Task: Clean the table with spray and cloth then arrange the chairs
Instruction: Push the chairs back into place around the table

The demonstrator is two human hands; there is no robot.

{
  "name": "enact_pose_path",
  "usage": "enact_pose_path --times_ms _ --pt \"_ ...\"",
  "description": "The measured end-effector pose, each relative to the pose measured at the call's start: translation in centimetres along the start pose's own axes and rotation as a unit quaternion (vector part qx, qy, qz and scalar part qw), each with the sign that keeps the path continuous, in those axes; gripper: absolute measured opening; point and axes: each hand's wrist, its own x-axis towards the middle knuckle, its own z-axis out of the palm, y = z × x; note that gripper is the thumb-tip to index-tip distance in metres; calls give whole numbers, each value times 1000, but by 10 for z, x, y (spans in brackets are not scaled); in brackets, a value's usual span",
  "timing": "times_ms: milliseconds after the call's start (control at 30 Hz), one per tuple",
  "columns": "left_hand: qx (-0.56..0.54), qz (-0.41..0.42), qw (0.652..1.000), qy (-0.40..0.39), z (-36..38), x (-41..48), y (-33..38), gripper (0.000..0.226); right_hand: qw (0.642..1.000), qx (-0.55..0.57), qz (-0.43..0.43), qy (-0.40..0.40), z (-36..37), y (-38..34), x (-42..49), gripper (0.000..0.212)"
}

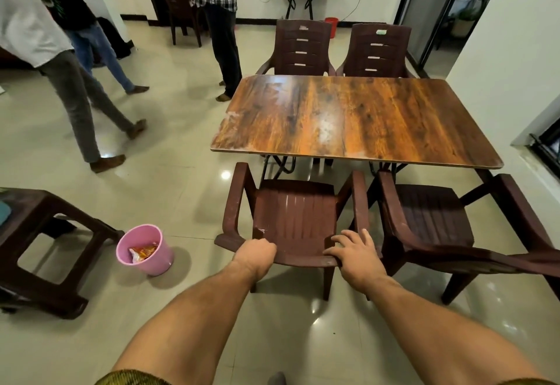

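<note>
Both hands, left (256,252) and right (353,252), grip closed around chair (295,218) backrest top.

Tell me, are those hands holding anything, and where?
Yes. Both the left hand and right hand grip the top edge of the backrest of the near chair.

Head-worn view, down over table (357,118)
</note>
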Motion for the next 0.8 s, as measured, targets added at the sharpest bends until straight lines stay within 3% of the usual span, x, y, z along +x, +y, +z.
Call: enact_pose_path --times_ms 300,633,800 --pt "-7 -18 1000 -18 2 -6 -6 27 1000 -17 -10 8 3 -8 2 51" --pt "11 24 1000 -13 -5 -7 -21 32 1000 -9 11 -1 3 -17 9 54" --pt "-51 39 998 10 14 -22 -26 81 1000 -15 10 21 12 -24 -4 88"
